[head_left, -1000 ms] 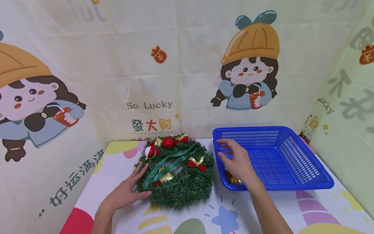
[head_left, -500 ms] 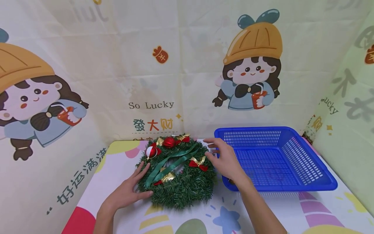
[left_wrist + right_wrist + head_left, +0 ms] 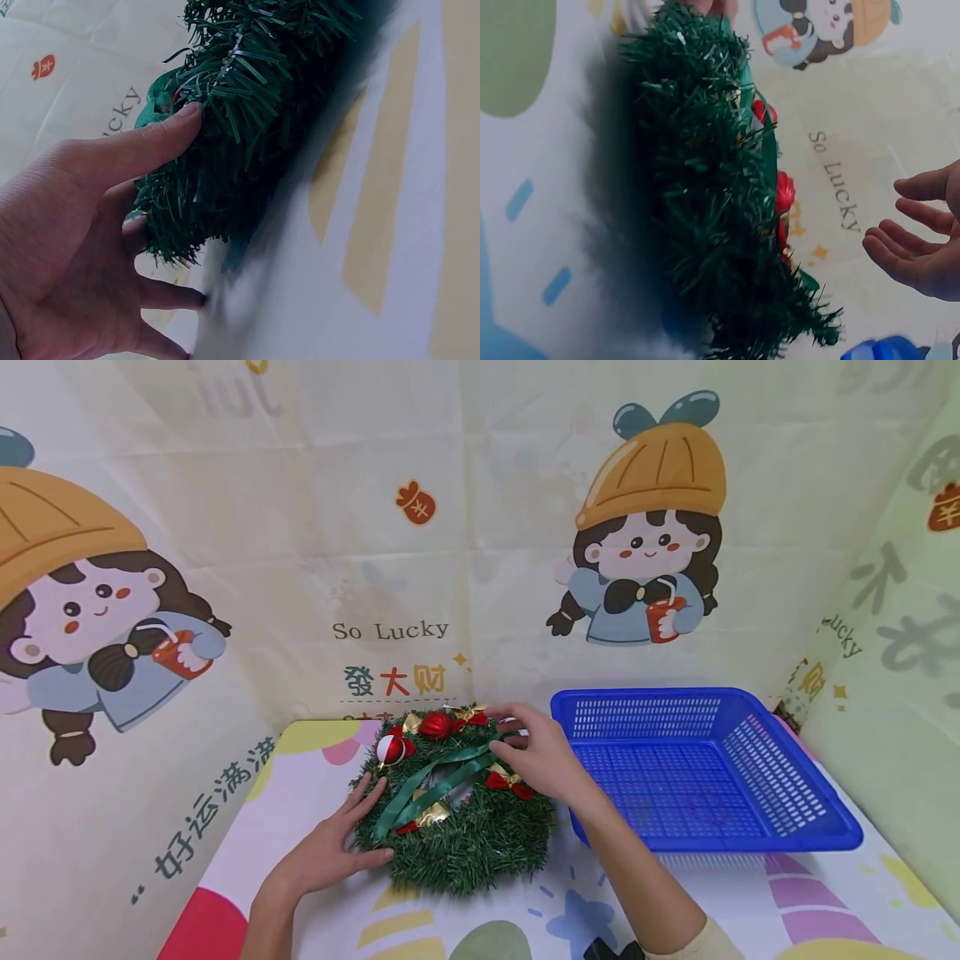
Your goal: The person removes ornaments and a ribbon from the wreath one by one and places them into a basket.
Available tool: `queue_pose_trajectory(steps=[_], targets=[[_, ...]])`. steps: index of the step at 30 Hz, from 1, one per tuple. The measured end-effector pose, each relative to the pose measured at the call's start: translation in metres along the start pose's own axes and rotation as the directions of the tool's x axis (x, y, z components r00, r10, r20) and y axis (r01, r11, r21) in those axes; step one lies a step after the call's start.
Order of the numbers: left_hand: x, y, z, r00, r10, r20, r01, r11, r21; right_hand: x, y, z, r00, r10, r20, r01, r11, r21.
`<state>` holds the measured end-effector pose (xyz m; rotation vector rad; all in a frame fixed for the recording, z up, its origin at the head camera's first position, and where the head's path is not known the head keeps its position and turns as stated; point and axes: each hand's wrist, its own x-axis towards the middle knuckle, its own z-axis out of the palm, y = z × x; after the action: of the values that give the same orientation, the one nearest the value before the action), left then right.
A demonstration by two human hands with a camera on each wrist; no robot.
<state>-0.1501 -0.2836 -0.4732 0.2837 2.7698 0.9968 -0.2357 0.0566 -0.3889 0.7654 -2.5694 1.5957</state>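
Note:
A green artificial wreath [image 3: 465, 860] lies on the table, with a looped green ribbon [image 3: 442, 785] across its top. It bears a red bauble [image 3: 436, 725], a red-and-white bauble [image 3: 390, 749] and several red and gold bows [image 3: 510, 782]. My left hand [image 3: 322, 852] rests against the wreath's left side with fingers spread; in the left wrist view its thumb [image 3: 154, 146] touches the needles and two fingertips reach the tabletop. Over the wreath's right back part hovers my right hand [image 3: 542, 756], fingers loosely bent. The right wrist view shows nothing held between them.
A blue perforated plastic basket [image 3: 720, 842] stands right of the wreath, its near left corner partly behind the right forearm. A printed cloth wall [image 3: 495, 568] rises behind the table [image 3: 330, 927]. A black object [image 3: 613, 950] shows by the right sleeve.
My right hand has moved left from above the basket's left side to above the wreath. The left hand stays against the wreath. Gold ornaments seen earlier in the basket corner are now hidden.

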Motion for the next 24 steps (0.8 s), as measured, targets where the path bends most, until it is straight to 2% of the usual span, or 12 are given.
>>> queue_pose_trajectory(steps=[8,16,20,24], targets=[[-0.001,0.002,-0.002,1.0,-0.002,0.003,0.003,1.0,-0.006,0.019,-0.015,0.007,0.999,0.001,0.045,0.001,0.999,-0.043],[-0.001,0.0,0.0,1.0,0.004,-0.013,-0.004,1.0,-0.002,0.046,-0.015,0.016,0.993,0.007,0.119,-0.006,1.0,-0.007],[-0.001,0.001,0.0,1.0,0.012,-0.009,-0.012,1.0,-0.003,0.056,-0.01,0.021,0.984,0.055,0.172,-0.061,0.998,0.029],[-0.002,0.002,-0.002,1.0,0.017,-0.004,-0.017,1.0,-0.005,0.064,-0.006,0.024,0.977,0.095,0.193,-0.108,0.992,0.059]])
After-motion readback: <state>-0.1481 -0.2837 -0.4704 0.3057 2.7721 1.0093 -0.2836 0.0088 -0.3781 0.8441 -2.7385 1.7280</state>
